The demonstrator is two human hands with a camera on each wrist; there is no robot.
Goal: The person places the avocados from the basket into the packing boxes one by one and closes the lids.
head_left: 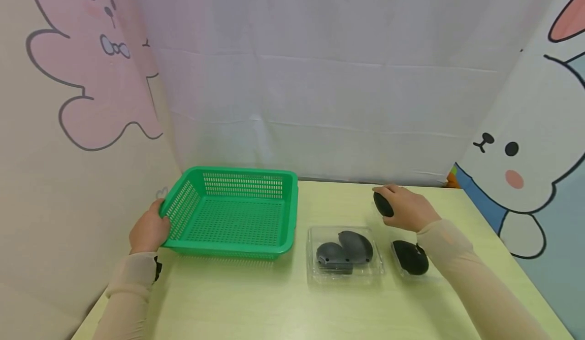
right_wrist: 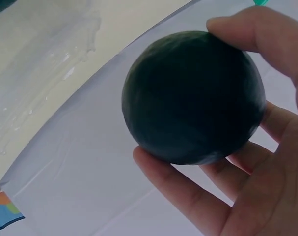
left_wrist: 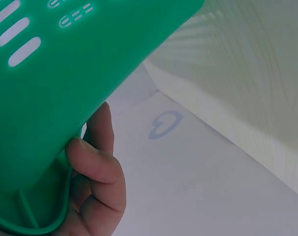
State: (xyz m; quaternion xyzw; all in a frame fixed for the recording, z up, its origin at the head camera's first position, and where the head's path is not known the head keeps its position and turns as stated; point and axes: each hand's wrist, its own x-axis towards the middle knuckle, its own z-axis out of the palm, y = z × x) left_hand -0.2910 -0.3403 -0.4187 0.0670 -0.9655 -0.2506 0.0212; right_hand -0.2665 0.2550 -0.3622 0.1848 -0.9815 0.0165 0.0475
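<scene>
My left hand (head_left: pixel 150 228) grips the left rim of a green plastic basket (head_left: pixel 228 255), thumb and fingers curled about the edge in the left wrist view. Nothing lies inside this basket. At the far right, my right hand (head_left: pixel 408 209) holds a dark, rounded avocado (right_wrist: pixel 193 98) between thumb and fingers, seemingly above the table. Nearer to me, below that hand, another dark avocado (head_left: pixel 411 258) sits in a clear plastic tray (head_left: pixel 402 271). Between basket and tray, a clear plastic box (head_left: pixel 315 274) contains two greyish rounded things (head_left: pixel 356 247), probably avocados seen through its lid.
The pale wooden table (head_left: pixel 228 304) meets a white cloth backdrop (head_left: pixel 320 101) at its far edge. Printed walls flank it, with a pink bear (head_left: pixel 91 76) at left and a white rabbit (head_left: pixel 539 127) at right.
</scene>
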